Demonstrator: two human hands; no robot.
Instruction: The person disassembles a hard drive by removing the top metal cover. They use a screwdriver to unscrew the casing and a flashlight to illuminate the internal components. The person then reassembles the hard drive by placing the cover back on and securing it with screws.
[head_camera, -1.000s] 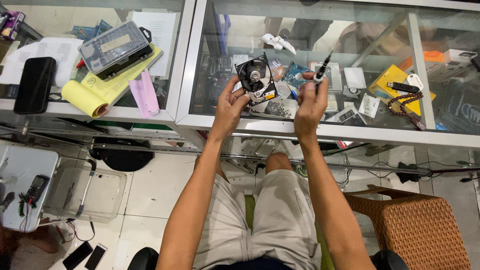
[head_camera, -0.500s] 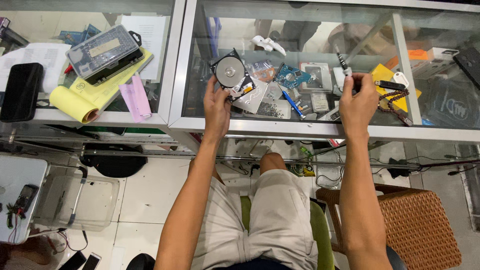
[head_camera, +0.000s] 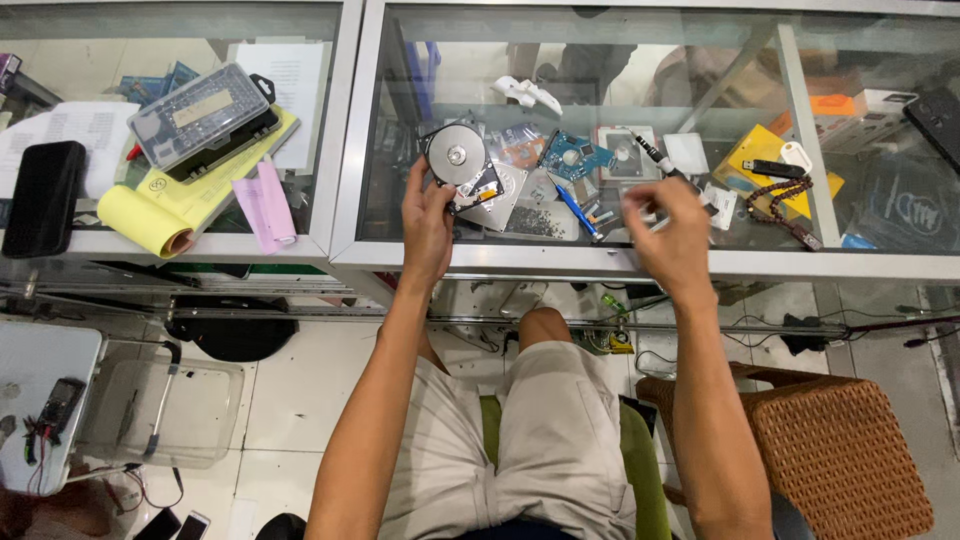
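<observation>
My left hand (head_camera: 428, 222) grips an opened hard drive (head_camera: 458, 162) by its lower edge and holds it tilted above the glass counter (head_camera: 560, 262); its shiny round platter faces me. My right hand (head_camera: 668, 232) is blurred and hovers low over the counter to the right, fingers loosely curled and apart. A black-handled screwdriver (head_camera: 652, 156) lies on the glass just beyond its fingertips. Between the hands lie a silver drive cover (head_camera: 508, 200), a green circuit board (head_camera: 576, 155), a blue pen (head_camera: 576, 210) and a patch of several tiny screws (head_camera: 532, 222).
A yellow box (head_camera: 752, 158), a black stick (head_camera: 776, 168) and a string of beads (head_camera: 792, 218) lie at the right. On the left are a black phone (head_camera: 40, 196), a rolled yellow pad (head_camera: 140, 216), pink paper (head_camera: 266, 204) and a clear bit case (head_camera: 198, 114). A wicker stool (head_camera: 832, 450) stands by my right leg.
My right hand has left the drive, swung right, then lowered to the glass, where the screwdriver now lies. My left hand kept the drive, moving it slightly left.
</observation>
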